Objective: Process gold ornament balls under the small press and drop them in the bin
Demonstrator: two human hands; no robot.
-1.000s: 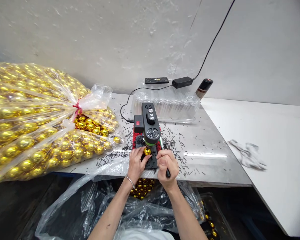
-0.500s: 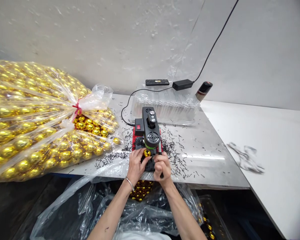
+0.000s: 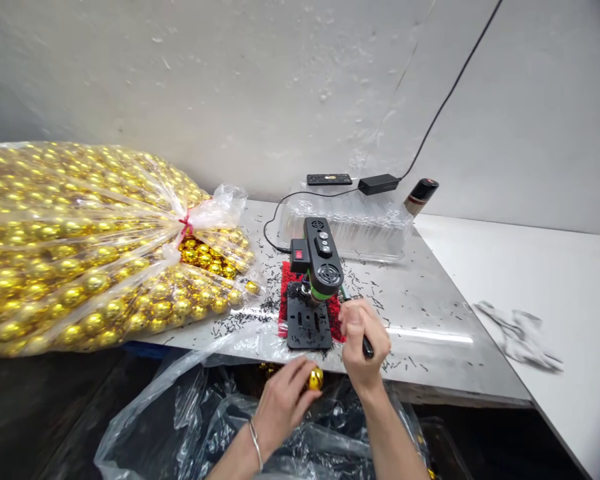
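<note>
Left hand [image 3: 285,400] has a gold ball [image 3: 315,379] pinched at the fingertips: fingers along the upper-left side, thumb underneath, far side of the ball bare. Light hold, probably so it's easy to turn or release. Ball is off the near edge of the tabletop [image 3: 405,320], above the clear plastic [image 3: 145,407] hanging below, well apart from the right hand's fingers. Right hand [image 3: 364,340] is wrapped around the lever [image 3: 368,347] of the small black machine [image 3: 324,257], black end poking out below the fist; likely a full wrap for a firm pull. Base plate [image 3: 307,327] carries no ball and sits on a red mat [image 3: 283,303], presumably to stop slipping and protect the surface. Tied bag of gold balls [image 3: 80,247] is left of the machine, probably for left-hand reach. Power adapter [image 3: 379,184] rests on the clear plastic boxes [image 3: 350,230], maybe to keep the cord out of the black scraps [image 3: 240,323].
</note>
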